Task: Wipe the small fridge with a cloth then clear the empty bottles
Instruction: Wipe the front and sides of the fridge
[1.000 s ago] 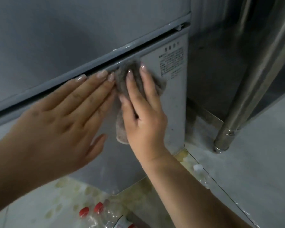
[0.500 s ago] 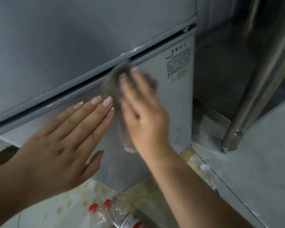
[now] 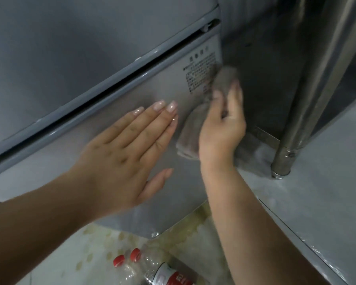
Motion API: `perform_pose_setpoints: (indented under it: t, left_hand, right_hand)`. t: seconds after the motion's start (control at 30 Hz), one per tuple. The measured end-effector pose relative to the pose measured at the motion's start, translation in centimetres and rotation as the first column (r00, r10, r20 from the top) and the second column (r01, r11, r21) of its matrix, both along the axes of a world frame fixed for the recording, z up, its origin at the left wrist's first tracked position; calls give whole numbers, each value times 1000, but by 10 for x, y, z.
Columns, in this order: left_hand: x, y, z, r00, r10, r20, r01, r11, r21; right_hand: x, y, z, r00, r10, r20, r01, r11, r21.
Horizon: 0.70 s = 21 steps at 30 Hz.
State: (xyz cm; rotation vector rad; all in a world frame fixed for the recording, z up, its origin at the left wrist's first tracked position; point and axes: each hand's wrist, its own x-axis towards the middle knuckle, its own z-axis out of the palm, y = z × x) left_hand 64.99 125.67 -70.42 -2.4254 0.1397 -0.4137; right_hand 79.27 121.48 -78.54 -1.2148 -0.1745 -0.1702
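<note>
While hands wipe: two bottles.

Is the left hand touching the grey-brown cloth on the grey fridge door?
Apart. The head view shows bare fridge door between the left hand's fingertips and the cloth.

A steel leg crowds the fridge's right edge, leaving a narrow gap; two red-capped bottles lie on the floor below its front corner.
</note>
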Motion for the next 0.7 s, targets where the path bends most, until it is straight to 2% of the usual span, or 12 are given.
perform_pose_setpoints:
  t: [0.07,0.2,0.3,0.37,0.4,0.47,0.53,0.6,0.63,0.7]
  left_hand:
    - [16,-3,-7,1000,-25,-9,25,1000,-14]
    - [38,-1,-15,999,-39,-7,39,999,34]
    - [41,-3,-23,996,-60,-64,62,998,24]
    - [42,-2,-26,993,-66,-100,68,998,14]
    - [43,-1,-27,992,-63,-107,66,998,23]
    - [46,1,-29,992,-61,-107,65,997,38]
    - [49,-2,-32,990,-83,-111,83,997,-3]
    - [50,-5,-38,987,-113,-116,105,992,-72]
    - [51,-6,-40,986,-117,-118,107,990,-91]
    - [54,-5,-45,988,-94,-121,85,993,-83]
  right_hand:
    - [17,-3,-15,964,-18,-266,26,999,25]
    - [2,1,-67,888,-88,-451,49,994,-96]
    - [-11,-4,-100,712,-30,-701,15,1000,-27]
    - [-11,-11,-99,642,17,-766,8,1000,28]
    - [-11,-9,-94,646,25,-763,-2,1000,31]
    - [-17,-6,-77,732,34,-680,-19,999,30]
    - [-33,0,-66,865,68,-497,-53,998,45]
    - [-51,4,-63,934,110,-339,-99,994,49]
    - [-53,4,-66,953,87,-290,-89,996,5]
    - [-44,8,-92,943,-25,-331,-12,994,-109]
